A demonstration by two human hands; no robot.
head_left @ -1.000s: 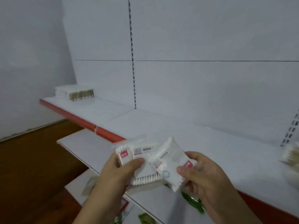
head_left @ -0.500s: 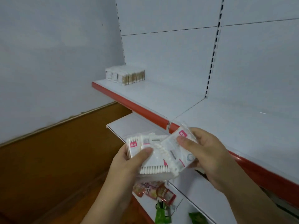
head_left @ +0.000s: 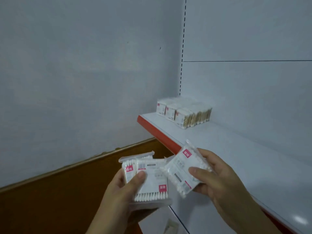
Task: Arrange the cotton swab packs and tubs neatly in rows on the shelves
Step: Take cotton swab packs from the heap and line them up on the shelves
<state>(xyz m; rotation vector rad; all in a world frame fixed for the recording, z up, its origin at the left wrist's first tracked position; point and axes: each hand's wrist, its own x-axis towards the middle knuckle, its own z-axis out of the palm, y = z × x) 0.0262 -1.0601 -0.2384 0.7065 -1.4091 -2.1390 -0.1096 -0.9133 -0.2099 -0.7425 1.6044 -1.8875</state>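
Observation:
My left hand (head_left: 125, 190) grips a small stack of clear cotton swab packs (head_left: 152, 179) with pink labels, thumb pressed on the top one. To its right, my right hand (head_left: 214, 179) holds a single cotton swab pack (head_left: 183, 169), tilted, with thumb on its face and fingers behind. Both hands hover in front of the white shelf (head_left: 236, 149) with a red front edge. At that shelf's far left end, several swab packs (head_left: 184, 112) stand in neat rows against the back panel.
A white wall fills the left. A brown wooden floor (head_left: 50, 200) lies below it. A lower white shelf (head_left: 160, 222) shows beneath my hands. The slotted upright (head_left: 183, 48) runs up the back panel.
The view has swung left, bringing the stocked rows closer to centre. My right hand has drawn its single pack a little apart from the stack in my left hand.

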